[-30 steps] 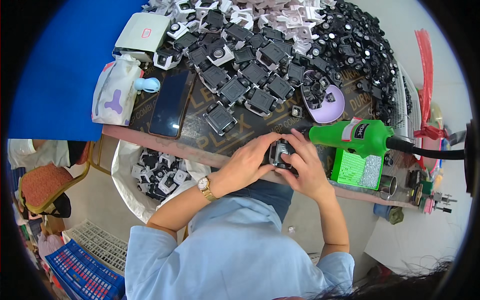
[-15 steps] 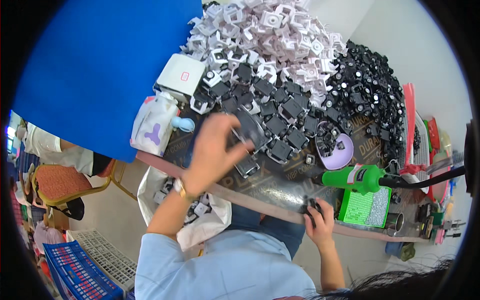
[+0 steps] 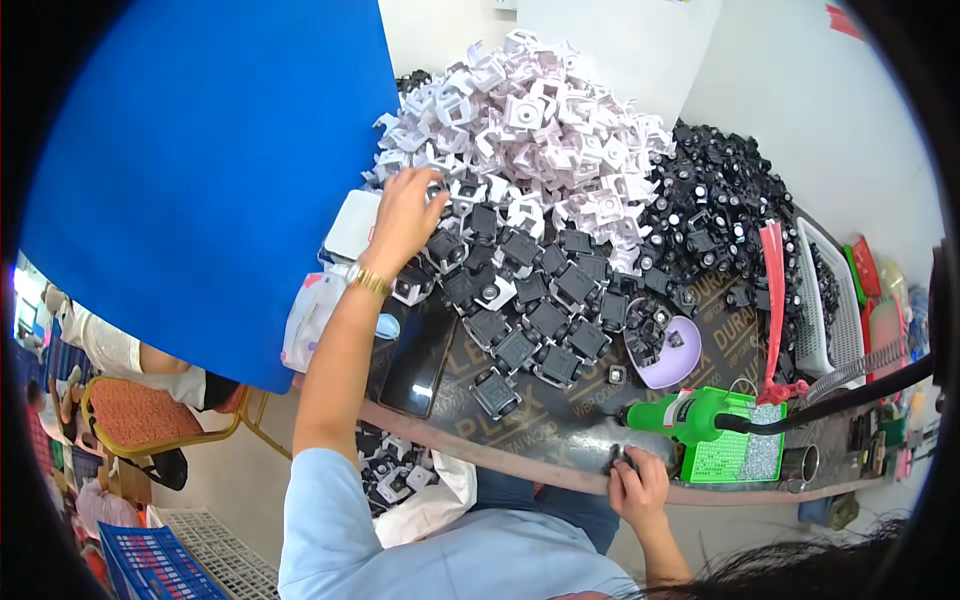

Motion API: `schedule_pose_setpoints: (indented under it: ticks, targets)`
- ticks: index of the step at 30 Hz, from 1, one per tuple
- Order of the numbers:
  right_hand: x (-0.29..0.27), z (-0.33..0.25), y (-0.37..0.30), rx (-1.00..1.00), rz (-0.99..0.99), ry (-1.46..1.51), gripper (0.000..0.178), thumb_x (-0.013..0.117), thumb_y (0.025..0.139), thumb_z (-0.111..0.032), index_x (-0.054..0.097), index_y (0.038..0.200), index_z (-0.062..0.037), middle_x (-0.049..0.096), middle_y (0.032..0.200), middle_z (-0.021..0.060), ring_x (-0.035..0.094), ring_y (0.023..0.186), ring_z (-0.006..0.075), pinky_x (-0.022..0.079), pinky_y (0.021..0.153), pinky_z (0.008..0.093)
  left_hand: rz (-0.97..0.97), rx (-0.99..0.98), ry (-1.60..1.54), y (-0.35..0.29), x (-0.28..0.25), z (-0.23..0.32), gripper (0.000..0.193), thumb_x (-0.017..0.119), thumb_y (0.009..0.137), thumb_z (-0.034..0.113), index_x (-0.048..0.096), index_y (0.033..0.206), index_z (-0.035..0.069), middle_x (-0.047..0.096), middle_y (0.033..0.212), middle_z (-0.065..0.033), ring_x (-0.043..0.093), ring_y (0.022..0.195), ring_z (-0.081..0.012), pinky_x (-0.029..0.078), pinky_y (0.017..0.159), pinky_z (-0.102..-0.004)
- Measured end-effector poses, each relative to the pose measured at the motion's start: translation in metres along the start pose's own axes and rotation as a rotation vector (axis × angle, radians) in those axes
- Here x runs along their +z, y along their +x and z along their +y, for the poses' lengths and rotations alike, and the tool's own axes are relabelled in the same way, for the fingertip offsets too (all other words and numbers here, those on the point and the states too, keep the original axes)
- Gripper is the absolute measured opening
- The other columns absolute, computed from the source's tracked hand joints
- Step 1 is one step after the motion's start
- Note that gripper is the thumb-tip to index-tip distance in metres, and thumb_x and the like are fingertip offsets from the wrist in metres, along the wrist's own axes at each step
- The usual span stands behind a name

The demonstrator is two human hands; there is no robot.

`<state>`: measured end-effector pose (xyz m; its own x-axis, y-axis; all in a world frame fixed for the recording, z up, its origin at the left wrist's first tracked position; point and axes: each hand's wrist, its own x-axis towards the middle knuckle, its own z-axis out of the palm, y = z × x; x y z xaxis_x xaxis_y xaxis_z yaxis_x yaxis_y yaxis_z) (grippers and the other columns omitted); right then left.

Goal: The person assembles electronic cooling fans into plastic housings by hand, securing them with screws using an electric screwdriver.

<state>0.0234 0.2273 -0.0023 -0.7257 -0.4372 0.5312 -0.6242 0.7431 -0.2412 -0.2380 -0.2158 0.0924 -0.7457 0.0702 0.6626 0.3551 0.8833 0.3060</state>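
My left hand [image 3: 403, 218] reaches to the lower left edge of a pile of white plastic brackets [image 3: 525, 115]. Its thumb and fingers curve round a black-and-white part [image 3: 435, 189], mostly covered by the fingers. Near the table's front edge, my right hand [image 3: 642, 486] pinches a small black part [image 3: 620, 459], whose shape is largely hidden. Several flat black units fitted in white brackets [image 3: 547, 320] lie between the two hands. Right of the white pile is a heap of small black parts [image 3: 708, 205].
A lilac dish [image 3: 684, 355] holds small parts. A green power screwdriver [image 3: 672, 415] hangs over a green tray [image 3: 706, 455] of small metal pieces. A dark phone [image 3: 416, 368], white box [image 3: 350, 225] and white soft pack [image 3: 315, 315] are at left. A white sack [image 3: 450, 490] hangs below the edge.
My left hand has moved from above the black units, away from me, to the edge of the white pile. My right hand stays near the front edge. The whole view has shifted.
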Motion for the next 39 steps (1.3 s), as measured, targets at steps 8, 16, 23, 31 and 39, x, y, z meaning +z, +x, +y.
schedule_pose_setpoints:
  ticks: [8,16,23,31,39]
  targets:
    - [0.007,-0.001,-0.014,-0.022,0.121,-0.091,0.018,0.072,0.074,-0.006,0.067,0.091,-0.0018,0.066,0.097,0.0128,0.061,0.072,0.0285,0.047,0.061,0.0372,-0.06,-0.352,0.029,0.065,0.063,-0.08,0.057,0.079,0.077,0.032,0.057,0.122,0.004,0.067,0.109,-0.0252,0.065,0.104,-0.0414,0.051,0.091,-0.0476]
    - [0.006,0.003,-0.001,0.002,0.121,-0.066,0.021,0.073,0.075,-0.005,0.067,0.095,-0.0034,0.066,0.093,0.0095,0.063,0.076,0.0267,0.051,0.066,0.0371,0.0,-0.489,-0.544,0.049,-0.042,-0.017,0.035,0.069,0.097,0.029,0.067,0.116,-0.001,0.07,0.1,-0.004,0.061,0.089,-0.0085,0.047,0.077,-0.0234]
    - [0.004,0.016,0.02,0.573,0.185,0.458,0.029,0.068,0.086,0.001,0.056,0.112,-0.0002,0.062,0.1,0.0127,0.064,0.086,0.0226,0.053,0.071,0.0312,-0.364,0.35,-0.466,-0.138,-0.06,0.17,0.038,0.083,0.076,0.017,0.068,0.11,0.009,0.063,0.096,-0.0057,0.06,0.086,-0.0254,0.051,0.076,-0.0342]
    - [0.006,0.025,0.036,0.342,0.05,0.233,0.037,0.073,0.081,-0.003,0.055,0.112,-0.0006,0.06,0.105,0.0179,0.059,0.099,0.0374,0.048,0.086,0.0414,-0.352,0.407,-0.366,-0.22,0.002,0.204,0.05,0.079,0.079,0.016,0.063,0.125,0.007,0.06,0.105,-0.0079,0.057,0.098,-0.0264,0.054,0.08,-0.035]
    - [-0.004,0.021,0.024,0.328,0.104,0.147,0.029,0.073,0.079,-0.004,0.063,0.106,-0.0014,0.06,0.101,0.0148,0.058,0.096,0.0333,0.049,0.083,0.0405,-0.268,0.096,-0.455,-0.229,0.014,0.221,0.064,0.082,0.077,0.013,0.055,0.134,0.005,0.049,0.132,-0.019,0.052,0.114,-0.0375,0.046,0.097,-0.0445]
